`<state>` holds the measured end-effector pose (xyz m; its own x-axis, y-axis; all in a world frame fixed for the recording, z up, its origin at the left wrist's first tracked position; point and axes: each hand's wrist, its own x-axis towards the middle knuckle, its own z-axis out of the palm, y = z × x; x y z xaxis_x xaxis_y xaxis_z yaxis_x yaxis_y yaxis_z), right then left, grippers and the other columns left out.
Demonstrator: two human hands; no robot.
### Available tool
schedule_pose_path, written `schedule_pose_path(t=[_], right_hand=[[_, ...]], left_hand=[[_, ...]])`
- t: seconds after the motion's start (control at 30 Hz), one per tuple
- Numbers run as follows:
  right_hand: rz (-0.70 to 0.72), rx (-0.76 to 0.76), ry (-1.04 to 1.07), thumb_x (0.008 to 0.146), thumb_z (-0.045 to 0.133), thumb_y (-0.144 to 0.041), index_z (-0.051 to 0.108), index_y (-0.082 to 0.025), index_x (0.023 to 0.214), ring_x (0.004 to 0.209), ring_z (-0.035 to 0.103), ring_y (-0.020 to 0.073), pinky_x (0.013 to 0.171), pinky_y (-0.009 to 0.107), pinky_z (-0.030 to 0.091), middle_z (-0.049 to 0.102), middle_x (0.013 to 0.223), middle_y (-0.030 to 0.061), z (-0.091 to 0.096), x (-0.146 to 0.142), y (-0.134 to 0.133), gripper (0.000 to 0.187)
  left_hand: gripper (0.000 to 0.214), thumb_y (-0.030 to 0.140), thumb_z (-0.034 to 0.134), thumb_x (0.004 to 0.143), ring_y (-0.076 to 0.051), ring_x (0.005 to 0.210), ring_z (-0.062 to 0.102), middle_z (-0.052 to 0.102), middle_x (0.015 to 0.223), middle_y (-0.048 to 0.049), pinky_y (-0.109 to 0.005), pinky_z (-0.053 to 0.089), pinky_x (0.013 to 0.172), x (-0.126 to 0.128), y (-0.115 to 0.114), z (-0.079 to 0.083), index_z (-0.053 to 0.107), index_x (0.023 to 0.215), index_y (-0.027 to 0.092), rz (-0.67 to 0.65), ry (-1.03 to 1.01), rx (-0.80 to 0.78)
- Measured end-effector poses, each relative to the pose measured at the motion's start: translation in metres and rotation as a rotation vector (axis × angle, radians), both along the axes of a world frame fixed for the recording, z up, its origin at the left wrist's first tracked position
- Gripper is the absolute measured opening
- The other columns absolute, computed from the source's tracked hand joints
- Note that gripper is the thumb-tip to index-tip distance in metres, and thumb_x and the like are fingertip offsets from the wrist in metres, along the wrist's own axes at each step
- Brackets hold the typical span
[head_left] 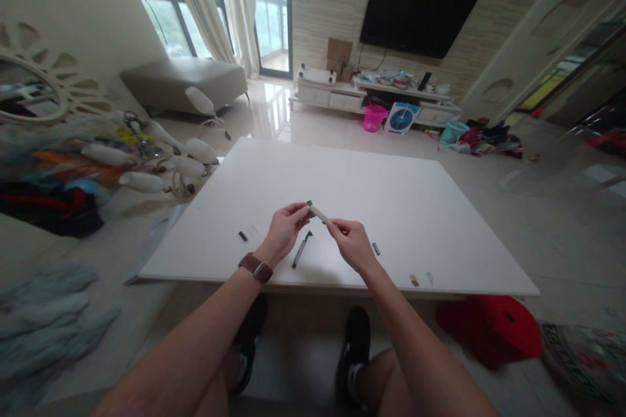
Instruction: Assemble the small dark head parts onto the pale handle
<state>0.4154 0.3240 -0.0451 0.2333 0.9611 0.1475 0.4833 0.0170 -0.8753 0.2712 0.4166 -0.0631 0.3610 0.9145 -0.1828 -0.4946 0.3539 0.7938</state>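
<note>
My left hand (286, 227), with a brown watch strap on its wrist, pinches a small dark green piece (310, 208) above the white table. From that piece a slim pale stick (320, 214) slopes down to my right hand (349, 241), whose thumb and fingers close on its lower end. Whether the two parts are joined is too small to tell. Below the hands lies a grey and black handle with an angled tip, like a razor handle (301, 252). A small black piece (243, 235) rests to the left, and a small green strip (376, 249) to the right.
The white table (342, 176) spans the space before me. Near its front right edge are a small yellow and dark item (414, 280) and a clear piece (429, 277). A lamp with white shades (186, 166) stands left; a red stool-like object (508, 329) is below right.
</note>
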Motion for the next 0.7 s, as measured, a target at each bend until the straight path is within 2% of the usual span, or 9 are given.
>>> schedule_pose_path(t=[0.1,0.2,0.37,0.47,0.53,0.63,0.7], right_hand=[[0.034,-0.007,0.012,0.090,0.051,-0.044,0.074,-0.015,0.079,0.058,0.040,0.0115,0.054,0.024,0.028,0.049,0.059,-0.0015,-0.0005,-0.0002,0.0002,0.038],[-0.015,0.011,0.017,0.090,0.051,-0.043,0.074,-0.015,0.080,0.060,0.043,0.0121,0.056,0.024,0.030,0.054,0.063,-0.0002,-0.0010,-0.0003,0.0000,0.037],[0.046,-0.005,-0.011,0.091,0.049,-0.043,0.074,-0.015,0.080,0.058,0.040,0.0118,0.054,0.024,0.028,0.049,0.060,-0.0007,-0.0009,0.0001,-0.0007,0.039],[-0.021,0.015,-0.007,0.090,0.051,-0.044,0.073,-0.014,0.077,0.058,0.041,0.0118,0.054,0.024,0.028,0.051,0.060,-0.0003,-0.0005,0.0014,-0.0004,0.040],[-0.014,0.002,-0.007,0.090,0.051,-0.044,0.073,-0.015,0.076,0.057,0.040,0.0116,0.053,0.024,0.027,0.050,0.059,-0.0008,0.0000,0.0013,-0.0005,0.039],[0.052,-0.009,0.027,0.090,0.052,-0.043,0.075,-0.015,0.081,0.058,0.041,0.0114,0.054,0.024,0.028,0.051,0.060,-0.0011,0.0011,-0.0001,-0.0008,0.038],[0.017,0.013,0.061,0.090,0.053,-0.044,0.076,-0.014,0.086,0.060,0.043,0.0117,0.056,0.024,0.030,0.054,0.063,-0.0005,0.0016,-0.0003,-0.0002,0.038]], left_hand=[[0.023,0.022,0.085,0.060,-0.012,0.075,0.062,0.070,0.080,-0.0036,-0.025,0.046,0.073,-0.0005,0.0005,0.0010,0.073,0.078,0.014,0.026,0.003,-0.007],[0.024,0.023,0.085,0.061,-0.013,0.078,0.063,0.071,0.084,-0.0052,-0.024,0.045,0.071,-0.0007,0.0013,0.0009,0.073,0.080,0.014,0.018,0.008,-0.001],[0.024,0.024,0.085,0.062,-0.011,0.075,0.062,0.070,0.082,-0.0037,-0.025,0.046,0.073,-0.0008,0.0021,-0.0011,0.073,0.080,0.015,0.033,0.014,0.016],[0.026,0.025,0.086,0.062,-0.013,0.080,0.064,0.071,0.086,-0.0052,-0.026,0.046,0.073,-0.0009,0.0023,-0.0013,0.073,0.082,0.015,0.027,0.029,0.015],[0.026,0.025,0.086,0.062,-0.013,0.080,0.064,0.071,0.086,-0.0049,-0.025,0.046,0.073,-0.0010,0.0026,-0.0011,0.073,0.081,0.015,0.026,0.024,0.018],[0.024,0.025,0.086,0.061,-0.011,0.075,0.062,0.070,0.083,-0.0033,-0.025,0.046,0.074,-0.0010,0.0025,-0.0006,0.073,0.079,0.015,0.038,0.012,0.020],[0.025,0.025,0.085,0.061,-0.012,0.076,0.063,0.071,0.083,-0.0042,-0.026,0.045,0.073,-0.0006,0.0011,0.0000,0.073,0.080,0.015,0.027,0.025,0.028]])
